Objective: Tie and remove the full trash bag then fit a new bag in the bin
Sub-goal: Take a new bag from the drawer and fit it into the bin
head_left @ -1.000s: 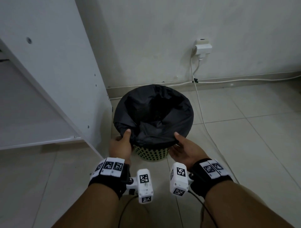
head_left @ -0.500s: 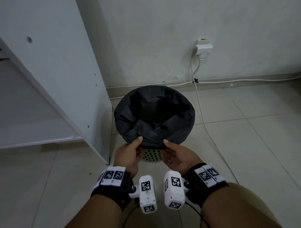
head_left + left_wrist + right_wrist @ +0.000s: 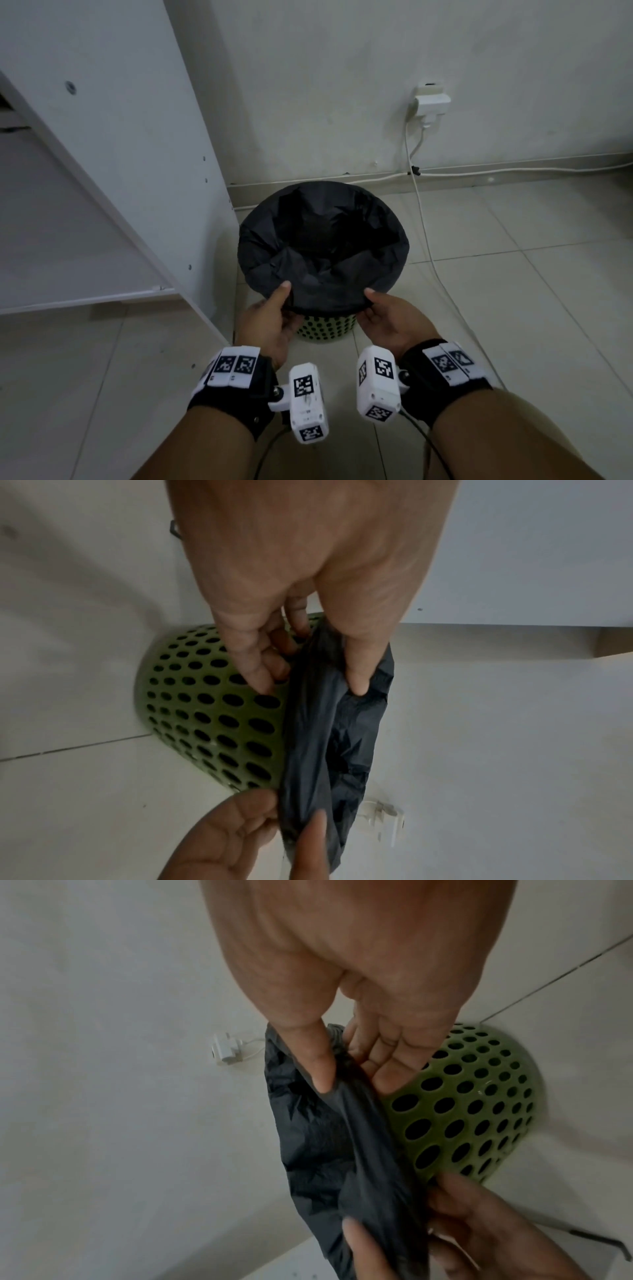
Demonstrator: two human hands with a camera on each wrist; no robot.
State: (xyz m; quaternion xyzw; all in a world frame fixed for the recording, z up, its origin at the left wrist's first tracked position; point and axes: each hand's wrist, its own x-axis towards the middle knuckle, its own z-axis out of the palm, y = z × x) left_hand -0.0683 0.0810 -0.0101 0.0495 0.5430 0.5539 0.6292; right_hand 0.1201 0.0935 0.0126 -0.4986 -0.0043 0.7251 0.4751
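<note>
A black trash bag [image 3: 322, 253] lines a green perforated bin [image 3: 325, 329] on the tiled floor by the wall. Its edge is folded over the rim. My left hand [image 3: 270, 318] pinches the bag's near edge on the left, thumb on top of the plastic and fingers under it against the bin [image 3: 212, 712]. My right hand [image 3: 383, 318] pinches the same edge [image 3: 342, 1123] on the right, thumb above and fingers beneath by the bin wall [image 3: 462, 1118]. In the left wrist view the bag [image 3: 325, 737] hangs between thumb and fingers. The bag's inside is dark; I cannot see its contents.
A white cabinet panel [image 3: 137, 154] stands close on the bin's left. A wall socket with a plug [image 3: 430, 102] sits behind to the right, and its white cable [image 3: 428, 246] runs down past the bin's right side over the floor tiles [image 3: 513, 308].
Both hands slid along the bag's near edge towards each other, then spread apart a little. The view has dropped closer to the bin.
</note>
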